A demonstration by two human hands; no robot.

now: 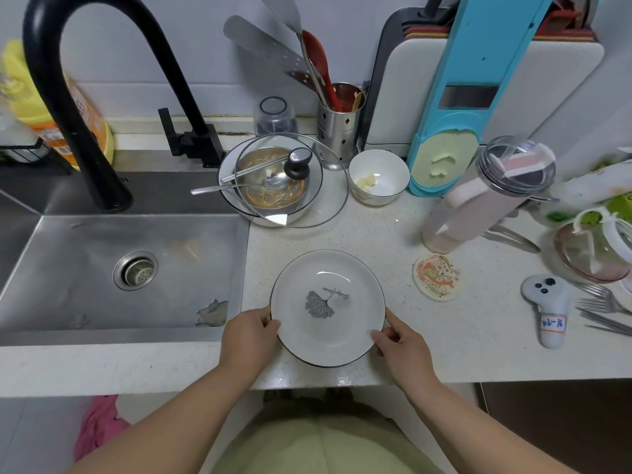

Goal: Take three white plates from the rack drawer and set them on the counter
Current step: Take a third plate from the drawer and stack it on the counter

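Setting a white plate on the surface.
Left hand grips its rim at eight o'clock, right hand at four, likely keeping it level beside the sink.

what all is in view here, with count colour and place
plate: 1, white with leaf print, counter front, held by both hands
sink: 1, steel, left
faucet: 1, black, over sink
glass lid: 1, clear with black knob, on a dirty bowl behind plate
small bowl: 1, white, right of lid
utensil holder: 1, steel, at the wall
slicer: 1, blue, leaning at back
tumbler: 1, clear, right
coaster: 1, patterned, right of plate
forks: several, steel, far right
left hand: on plate's left rim
right hand: on plate's right rim
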